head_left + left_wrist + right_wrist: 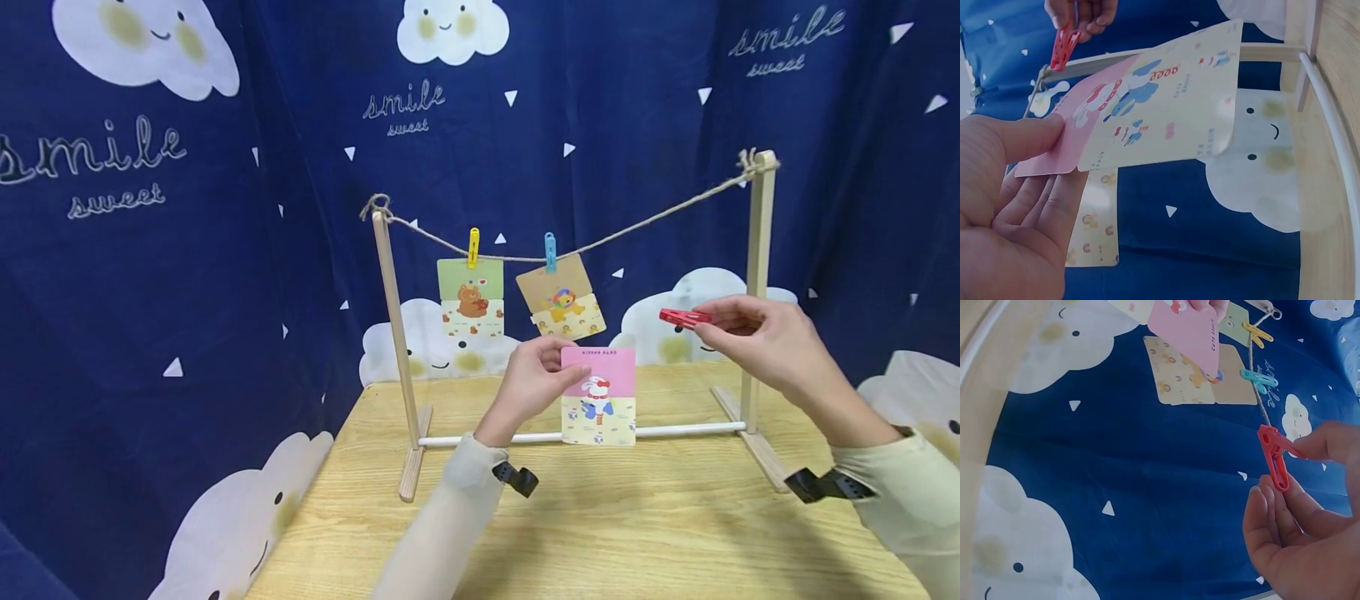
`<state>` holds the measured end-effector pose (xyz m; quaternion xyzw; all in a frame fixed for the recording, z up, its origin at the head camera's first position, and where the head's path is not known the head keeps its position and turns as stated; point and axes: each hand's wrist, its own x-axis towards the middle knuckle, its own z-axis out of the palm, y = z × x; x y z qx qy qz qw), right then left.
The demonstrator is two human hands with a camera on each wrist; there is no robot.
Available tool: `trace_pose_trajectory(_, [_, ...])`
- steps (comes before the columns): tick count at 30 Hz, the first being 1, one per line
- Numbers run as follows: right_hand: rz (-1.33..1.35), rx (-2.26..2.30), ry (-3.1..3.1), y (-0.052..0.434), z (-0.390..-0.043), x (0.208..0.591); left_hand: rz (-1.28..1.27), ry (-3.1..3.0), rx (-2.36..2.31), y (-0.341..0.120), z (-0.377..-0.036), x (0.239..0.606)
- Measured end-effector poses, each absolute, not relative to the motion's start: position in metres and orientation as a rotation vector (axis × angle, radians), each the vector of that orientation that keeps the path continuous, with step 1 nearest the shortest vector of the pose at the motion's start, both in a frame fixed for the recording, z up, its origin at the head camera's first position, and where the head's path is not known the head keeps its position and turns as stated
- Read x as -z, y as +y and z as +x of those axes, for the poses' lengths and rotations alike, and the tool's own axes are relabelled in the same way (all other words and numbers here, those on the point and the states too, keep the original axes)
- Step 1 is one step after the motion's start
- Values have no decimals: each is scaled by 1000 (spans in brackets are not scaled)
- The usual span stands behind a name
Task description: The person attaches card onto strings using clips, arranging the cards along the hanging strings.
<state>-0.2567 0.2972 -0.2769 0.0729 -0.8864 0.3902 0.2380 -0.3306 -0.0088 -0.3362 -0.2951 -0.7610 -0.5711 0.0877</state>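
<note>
My left hand [531,379] pinches a pink and cream card [598,408] by its left edge, thumb in front and fingers behind. A white rabbit and a blue figure are printed on it. My right hand [772,342] holds a red clothespin [684,318] between thumb and fingers, off to the right of the card. Behind them a twine line [652,218] sags between two posts. From it hang a green bear card [471,292] under a yellow clothespin [473,247] and a tilted brown lion card [561,296] under a blue clothespin [551,252].
The wooden stand has a left post [395,325], a taller right post [759,250] and a white bar [690,431] low between its feet. It stands on a wooden table [600,525]. A dark blue curtain [300,108] with clouds hangs behind and at the left.
</note>
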Motion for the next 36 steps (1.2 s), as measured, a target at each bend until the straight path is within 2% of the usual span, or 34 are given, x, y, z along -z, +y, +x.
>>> trace_pose_trajectory(17, [196,-1053,-2387,299,-260,248,-937,-2161,1743,10,-332,325])
trace_pose_trajectory(36, [214,-938,-2332,293,-271,207,-876,-2133,1771,28,-329,308])
